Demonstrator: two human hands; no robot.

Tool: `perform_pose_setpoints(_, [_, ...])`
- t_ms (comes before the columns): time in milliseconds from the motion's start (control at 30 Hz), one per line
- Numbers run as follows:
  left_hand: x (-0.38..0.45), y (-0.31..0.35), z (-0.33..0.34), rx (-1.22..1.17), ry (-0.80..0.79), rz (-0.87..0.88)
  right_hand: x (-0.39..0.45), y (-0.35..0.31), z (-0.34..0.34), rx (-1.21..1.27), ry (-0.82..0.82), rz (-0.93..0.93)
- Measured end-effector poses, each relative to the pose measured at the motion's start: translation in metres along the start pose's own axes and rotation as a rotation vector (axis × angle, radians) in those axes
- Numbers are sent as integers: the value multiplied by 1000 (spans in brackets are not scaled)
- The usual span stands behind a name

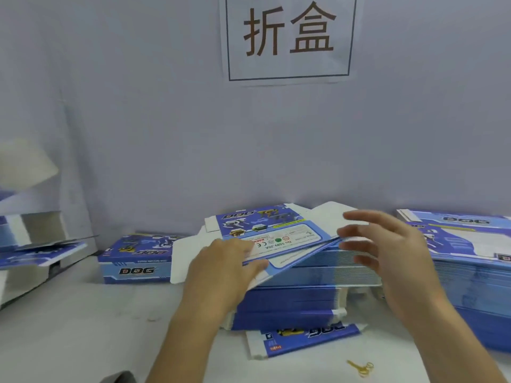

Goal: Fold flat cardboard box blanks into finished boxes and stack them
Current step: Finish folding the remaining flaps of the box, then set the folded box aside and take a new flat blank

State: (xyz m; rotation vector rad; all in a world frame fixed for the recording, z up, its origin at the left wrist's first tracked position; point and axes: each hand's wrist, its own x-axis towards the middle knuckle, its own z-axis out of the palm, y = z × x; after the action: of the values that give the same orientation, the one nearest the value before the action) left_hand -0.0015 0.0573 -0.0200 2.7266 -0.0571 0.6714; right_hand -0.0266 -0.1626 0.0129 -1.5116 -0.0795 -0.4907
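Centre of frame: tall stack of flat blue box blanks [298,283] on the white table [83,327]. Top blank [265,233] is lifted at its near-left edge, tilted above the stack, printed side up, "DOG" lettering visible. Left hand [224,261] grips that near-left edge, thumb on top, fingers curled beneath. Right hand [387,244] is at the blank's right end, fingers spread and nearly straight; motion-blurred, so contact with the blank cannot be told.

Left of the stack: one folded box [135,261] standing on the table. Right edge of frame: second pile of blanks [470,252]. Lower centre: a single blank [304,341] lying partly under the main stack; a yellow rubber band [360,367] near it. Upper centre, on the wall: paper sign [287,37] with two characters.
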Motion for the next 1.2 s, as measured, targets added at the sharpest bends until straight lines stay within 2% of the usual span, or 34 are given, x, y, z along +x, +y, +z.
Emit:
perform_pose_setpoints(67, [1, 5, -4, 33, 90, 71, 0, 4, 5, -92, -36, 19])
perform_pose_setpoints(167, [0, 10, -7, 152, 87, 188, 0, 10, 6, -234, -96, 63])
perform_pose_setpoints(267, [-3, 14, -11, 172, 323, 313, 0, 12, 8, -347, -208, 145])
perform_pose_setpoints(333, [-6, 19, -13, 38, 552, 385, 0, 8, 12, -239, -296, 225])
perform_pose_setpoints(400, [-10, 32, -13, -36, 668, 431, -1, 2, 19, -31, -293, 277])
perform_pose_setpoints(467, [-14, 48, -14, -42, 614, 496, -4, -2, 26, 146, -199, 207])
perform_pose_setpoints(567, [-20, 66, -15, -148, 282, 526, -3, -3, 24, 284, 30, 103])
perform_pose_setpoints(633, [-20, 68, -16, -452, 134, 455, -1, -4, 16, 275, 132, 60])
perform_pose_setpoints(667, [-19, 67, -18, -640, 140, 390, 1, -4, 12, 286, 165, 43])
perform_pose_setpoints(700, [-18, 65, -21, -765, 213, 293, 3, -5, 8, 308, 189, 36])
perform_pose_setpoints(767, [-13, 60, -23, -833, 372, 49, 4, -5, 5, 383, 183, 29])
perform_pose_setpoints(800, [-11, 57, -24, -898, 349, -72, 4, -5, 4, 415, 170, 19])
perform_pose_setpoints(867, [-7, 50, -28, -1072, 190, -248, 4, -3, 5, 448, 153, -3])
perform_pose_setpoints(900, [-6, 45, -31, -1086, 150, -275, 4, -2, 6, 459, 147, -13])
perform_pose_setpoints(1000, [-2, 25, -36, -966, 164, -205, 5, 2, 5, 507, 82, -28])
perform_pose_setpoints(1100, [-4, 19, -44, -1118, -12, -181, 5, 4, 5, 514, -58, -2])
perform_pose_setpoints(1200, [-6, 12, -46, -1021, -87, -211, 6, 5, 3, 402, -103, 8])
